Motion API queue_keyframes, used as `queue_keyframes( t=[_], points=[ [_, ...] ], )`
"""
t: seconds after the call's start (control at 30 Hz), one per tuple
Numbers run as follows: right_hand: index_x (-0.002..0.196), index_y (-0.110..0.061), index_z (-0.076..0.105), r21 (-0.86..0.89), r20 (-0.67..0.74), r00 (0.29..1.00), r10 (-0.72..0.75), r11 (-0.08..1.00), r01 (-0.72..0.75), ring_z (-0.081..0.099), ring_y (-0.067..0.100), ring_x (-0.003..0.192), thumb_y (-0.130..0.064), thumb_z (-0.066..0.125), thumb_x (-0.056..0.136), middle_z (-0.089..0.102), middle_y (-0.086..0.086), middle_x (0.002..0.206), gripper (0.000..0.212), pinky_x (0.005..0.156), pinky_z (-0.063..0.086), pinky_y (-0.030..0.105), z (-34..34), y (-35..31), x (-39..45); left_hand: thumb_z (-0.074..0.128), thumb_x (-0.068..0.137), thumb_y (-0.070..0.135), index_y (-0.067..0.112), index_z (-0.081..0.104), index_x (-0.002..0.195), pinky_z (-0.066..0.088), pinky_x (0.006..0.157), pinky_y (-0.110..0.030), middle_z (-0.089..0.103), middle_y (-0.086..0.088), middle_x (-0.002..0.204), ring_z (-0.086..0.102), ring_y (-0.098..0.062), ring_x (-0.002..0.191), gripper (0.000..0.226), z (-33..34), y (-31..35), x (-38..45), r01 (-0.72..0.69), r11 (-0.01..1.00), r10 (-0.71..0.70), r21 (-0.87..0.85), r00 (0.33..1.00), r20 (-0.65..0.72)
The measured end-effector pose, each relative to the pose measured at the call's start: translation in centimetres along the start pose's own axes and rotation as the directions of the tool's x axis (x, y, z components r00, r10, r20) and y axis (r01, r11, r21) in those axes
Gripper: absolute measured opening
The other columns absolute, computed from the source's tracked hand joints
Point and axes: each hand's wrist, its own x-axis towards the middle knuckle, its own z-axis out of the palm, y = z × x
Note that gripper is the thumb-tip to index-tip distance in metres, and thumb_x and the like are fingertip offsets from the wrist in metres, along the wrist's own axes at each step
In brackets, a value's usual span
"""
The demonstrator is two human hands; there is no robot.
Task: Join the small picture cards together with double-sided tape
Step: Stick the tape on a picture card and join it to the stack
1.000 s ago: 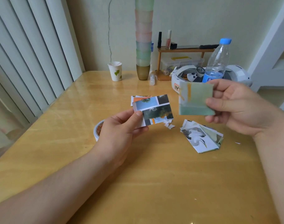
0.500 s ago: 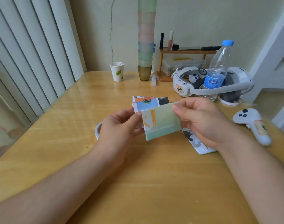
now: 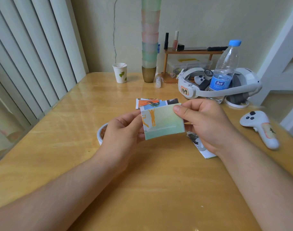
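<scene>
A pale green picture card (image 3: 164, 123) with orange figures lies over the joined cards (image 3: 150, 102), hiding most of them. My right hand (image 3: 207, 124) pinches the green card at its top right corner. My left hand (image 3: 124, 129) grips the joined cards from the left, just above the wooden table (image 3: 142, 189). Only their orange, blue and dark top edges show. A roll of double-sided tape (image 3: 101, 133) lies on the table behind my left hand. A pile of loose cards (image 3: 199, 144) lies under my right hand, mostly hidden.
At the back stand a paper cup (image 3: 120, 72), a tall stack of cups (image 3: 150, 39), a small wooden shelf (image 3: 189, 52), a water bottle (image 3: 225, 70) and a white headset (image 3: 219, 84). A white controller (image 3: 259, 127) lies at the right. Vertical blinds (image 3: 25, 55) line the left side.
My right hand brought the green card from the right, down and left, onto the joined cards in my left hand. The card now covers most of them.
</scene>
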Motion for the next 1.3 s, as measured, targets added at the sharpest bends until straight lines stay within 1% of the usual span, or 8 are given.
queue_keyframes(
  t=[0.17, 0.27, 0.43, 0.53, 0.73, 0.9, 1.07, 1.3],
  points=[
    [0.087, -0.003, 0.073, -0.007, -0.019, 1.000, 0.008, 1.000, -0.008, 0.076, 0.024, 0.081, -0.015, 0.072, 0.095, 0.079, 0.015, 0.088, 0.015, 0.078, 0.063, 0.045, -0.2, -0.1, 0.1, 0.052, 0.109, 0.014, 0.000, 0.078, 0.108, 0.063, 0.085, -0.038, 0.063, -0.047, 0.105, 0.077, -0.029, 0.094, 0.030, -0.2, -0.1, 0.1, 0.013, 0.999, -0.013, -0.035, 1.000, 0.013],
    [0.084, -0.004, 0.073, 0.007, -0.034, 0.999, 0.017, 1.000, -0.016, 0.076, 0.024, 0.080, -0.013, 0.072, 0.095, 0.079, 0.013, 0.087, 0.014, 0.076, 0.063, 0.042, -0.1, -0.1, 0.1, 0.051, 0.109, 0.015, 0.013, 0.083, 0.105, 0.064, 0.083, -0.037, 0.071, -0.038, 0.107, 0.078, -0.026, 0.088, 0.032, 0.1, 0.0, 0.0, 0.011, 0.999, -0.010, -0.040, 1.000, 0.025],
    [0.079, -0.005, 0.071, 0.052, -0.039, 0.999, 0.035, 0.998, -0.033, 0.074, 0.023, 0.079, -0.011, 0.072, 0.094, 0.078, 0.011, 0.085, 0.016, 0.075, 0.061, 0.041, 0.2, -0.1, 0.0, 0.050, 0.109, 0.016, 0.012, 0.081, 0.112, 0.064, 0.085, -0.035, 0.079, -0.020, 0.109, 0.078, -0.024, 0.093, 0.031, 0.1, 0.0, 0.1, 0.040, 0.995, -0.036, -0.087, 0.998, 0.044],
    [0.075, -0.008, 0.070, 0.077, -0.039, 0.999, 0.036, 0.996, -0.032, 0.074, 0.022, 0.079, -0.010, 0.071, 0.094, 0.078, 0.007, 0.083, 0.020, 0.074, 0.059, 0.040, 0.3, -0.1, -0.1, 0.051, 0.109, 0.017, 0.012, 0.081, 0.112, 0.064, 0.083, -0.032, 0.079, -0.017, 0.113, 0.078, -0.024, 0.095, 0.030, 0.1, 0.3, 0.0, 0.072, 0.990, -0.065, -0.124, 0.996, 0.061],
    [0.072, -0.006, 0.071, 0.159, -0.082, 0.996, 0.040, 0.987, -0.027, 0.072, 0.022, 0.077, -0.004, 0.072, 0.092, 0.076, 0.009, 0.079, 0.020, 0.073, 0.059, 0.037, 0.3, -0.3, 0.0, 0.051, 0.107, 0.017, 0.009, 0.079, 0.113, 0.059, 0.095, -0.038, 0.078, -0.013, 0.117, 0.077, -0.023, 0.095, 0.030, 0.2, 0.4, -0.1, 0.142, 0.973, -0.129, -0.183, 0.988, 0.082],
    [0.071, -0.006, 0.070, 0.122, -0.069, 0.998, 0.007, 0.993, 0.002, 0.071, 0.023, 0.076, -0.006, 0.072, 0.093, 0.075, 0.011, 0.080, 0.022, 0.068, 0.056, 0.035, 0.4, 0.1, 0.0, 0.051, 0.108, 0.019, 0.012, 0.082, 0.107, 0.054, 0.101, -0.040, 0.079, -0.011, 0.116, 0.076, -0.023, 0.098, 0.032, 0.2, 0.4, 0.0, 0.191, 0.957, -0.178, -0.220, 0.981, 0.079],
    [0.068, -0.011, 0.072, 0.098, -0.109, 0.994, 0.008, 0.995, 0.003, 0.073, 0.023, 0.078, -0.009, 0.074, 0.092, 0.078, 0.007, 0.081, 0.024, 0.075, 0.056, 0.045, 0.5, 0.1, 0.1, 0.050, 0.108, 0.019, 0.004, 0.077, 0.113, 0.063, 0.090, -0.036, 0.077, -0.016, 0.118, 0.077, -0.026, 0.105, 0.031, 0.3, 0.8, 0.1, 0.270, 0.909, -0.247, -0.318, 0.962, 0.113],
    [0.072, -0.008, 0.071, 0.100, -0.149, 0.989, 0.017, 0.995, -0.002, 0.073, 0.028, 0.082, -0.008, 0.074, 0.091, 0.078, 0.010, 0.082, 0.019, 0.082, 0.058, 0.055, 0.6, -0.2, 0.0, 0.050, 0.107, 0.019, 0.003, 0.073, 0.114, 0.063, 0.089, -0.037, 0.079, -0.014, 0.114, 0.078, -0.024, 0.100, 0.029, 0.4, 0.7, 0.0, 0.281, 0.901, -0.259, -0.330, 0.960, 0.108]
  ],
)
